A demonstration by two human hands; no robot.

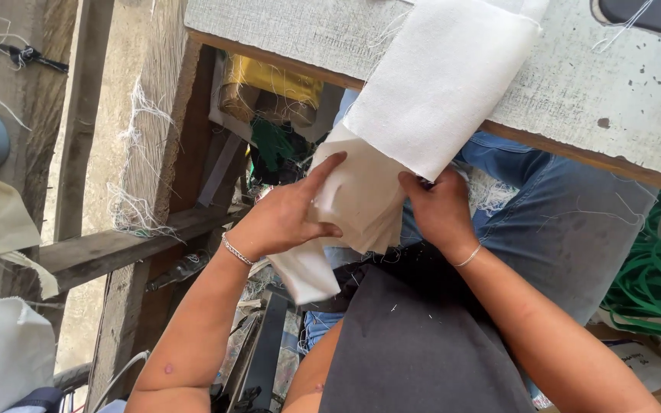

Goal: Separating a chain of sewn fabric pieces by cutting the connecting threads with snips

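Head view, looking down over my lap. I see my left hand [284,218] laid on a stack of off-white cloth pieces [357,199] held just below the edge of the tabletop [636,99]; its grip is pinching the stack, thumb across the front face and index finger stretched up along the upper edge. My right hand [441,210] meets the same stack from the other side, its fingers curled behind the cloth and mostly hidden, so I judge its grip as pressed onto the stack, though I cannot tell how far the fingertips reach. A wider off-white cloth panel [441,80] hangs over the tabletop edge and drapes down in front of the stack, touching its top. A loose end of cloth droops below my left hand toward my lap. Each wrist carries a thin bracelet: a silver chain [236,250] on the left, a plain band [468,256] on the right. Beneath the hands lie blue jeans [568,229] and a dark apron [415,344]. The tabletop is pale, rough and speckled, with stray threads lying on it. To the left stand weathered wooden beams [116,248] with frayed white threads clinging to them. Under the tabletop, yellow cloth [277,80] and green cloth [271,144] are tucked in the shadow. At the right edge lies a heap of green strapping [656,275].
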